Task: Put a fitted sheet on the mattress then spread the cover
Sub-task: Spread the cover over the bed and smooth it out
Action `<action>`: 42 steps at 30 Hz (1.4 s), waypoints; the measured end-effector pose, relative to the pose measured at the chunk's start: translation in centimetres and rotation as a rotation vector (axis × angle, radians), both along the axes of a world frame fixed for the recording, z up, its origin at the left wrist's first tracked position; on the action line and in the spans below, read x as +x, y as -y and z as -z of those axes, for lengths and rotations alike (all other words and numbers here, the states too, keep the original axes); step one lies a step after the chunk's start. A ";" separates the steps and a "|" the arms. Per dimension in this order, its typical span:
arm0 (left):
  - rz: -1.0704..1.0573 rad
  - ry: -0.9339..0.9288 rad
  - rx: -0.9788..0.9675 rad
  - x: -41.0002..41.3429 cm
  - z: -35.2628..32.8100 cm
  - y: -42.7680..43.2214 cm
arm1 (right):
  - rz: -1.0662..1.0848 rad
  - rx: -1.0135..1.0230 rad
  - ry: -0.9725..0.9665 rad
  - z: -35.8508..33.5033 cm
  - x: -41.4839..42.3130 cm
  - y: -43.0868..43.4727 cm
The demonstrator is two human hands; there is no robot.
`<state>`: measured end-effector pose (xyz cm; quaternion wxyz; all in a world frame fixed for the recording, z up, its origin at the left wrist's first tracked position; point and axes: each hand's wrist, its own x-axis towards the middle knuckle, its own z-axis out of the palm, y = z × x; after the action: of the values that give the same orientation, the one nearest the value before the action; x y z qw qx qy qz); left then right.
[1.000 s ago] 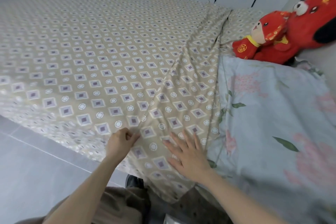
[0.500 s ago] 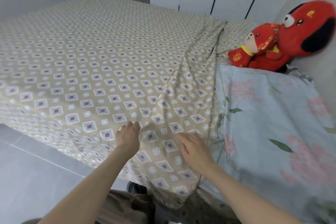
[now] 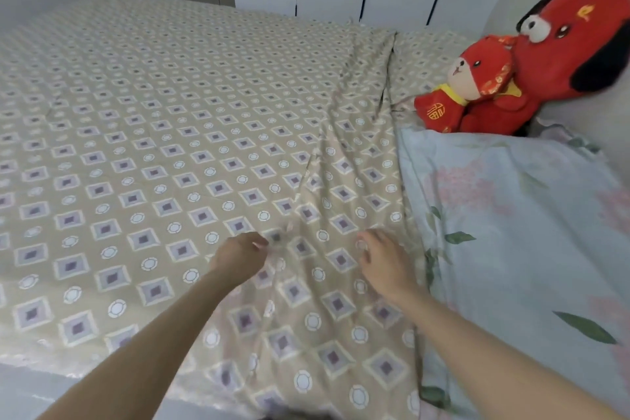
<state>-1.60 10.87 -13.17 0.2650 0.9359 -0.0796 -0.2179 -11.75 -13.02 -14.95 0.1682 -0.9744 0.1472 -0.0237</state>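
One beige diamond-patterned fitted sheet (image 3: 153, 112) lies spread across the bed (image 3: 30, 360), with a long ridge running up its right part. One floral cover (image 3: 511, 232) lies along its right edge. Two red plush toys (image 3: 545, 72) sit beyond. The left hand (image 3: 238, 257) pinches the ridge. The right hand (image 3: 383, 262) rests just beside it, fingers bent; its grasp is blurred and indeterminate.

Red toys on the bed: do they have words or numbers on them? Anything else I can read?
"福" in gold, on the front of the small red plush toy.
Gold mark on the head of the big red plush toy: too blurred to read.
No other writing shows.
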 end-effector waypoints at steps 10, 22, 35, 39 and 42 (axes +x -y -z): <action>-0.309 -0.493 -0.492 18.5 0.1 10.0 | 0.204 0.077 -0.187 0.8 15.5 8.3; -0.462 -0.693 -0.764 34.8 2.3 27.3 | 0.413 0.135 -0.298 4.6 31.6 19.5; -0.320 0.147 -0.328 39.7 4.8 28.0 | 0.496 -0.132 0.080 8.2 31.7 19.3; -0.391 -0.112 -0.305 41.3 3.6 28.9 | 0.636 -0.096 0.335 8.4 31.8 19.1; -0.433 -0.265 -0.403 42.0 3.6 29.1 | 0.842 -0.096 0.359 7.2 33.7 20.5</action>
<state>40.41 -18.22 -16.80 0.4931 0.8233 0.1149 -0.2565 21.92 -33.54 -22.18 0.1214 -0.8171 0.4974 -0.2651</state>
